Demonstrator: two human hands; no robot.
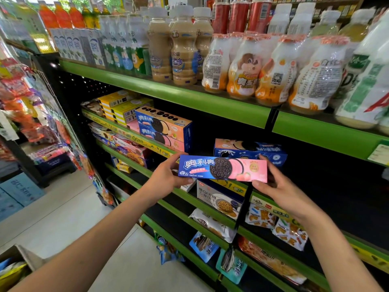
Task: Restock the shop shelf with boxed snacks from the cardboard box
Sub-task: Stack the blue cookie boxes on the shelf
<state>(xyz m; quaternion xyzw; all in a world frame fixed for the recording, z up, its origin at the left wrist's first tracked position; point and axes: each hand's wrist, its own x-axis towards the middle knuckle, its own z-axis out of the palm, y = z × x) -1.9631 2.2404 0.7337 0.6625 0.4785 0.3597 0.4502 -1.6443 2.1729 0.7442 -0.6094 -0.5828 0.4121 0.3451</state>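
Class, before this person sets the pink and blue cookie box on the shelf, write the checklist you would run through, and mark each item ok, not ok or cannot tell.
1. Both hands hold the cookie box: left hand at one end, right hand at the other: ok.
2. Box level, front facing out: ok.
3. Free space on the shelf between the stacked boxes and the single box: ok.
4. Matching product nearby: ok.
5. Depth of the gap: cannot tell.
6. More stock in the cardboard box: cannot tell.
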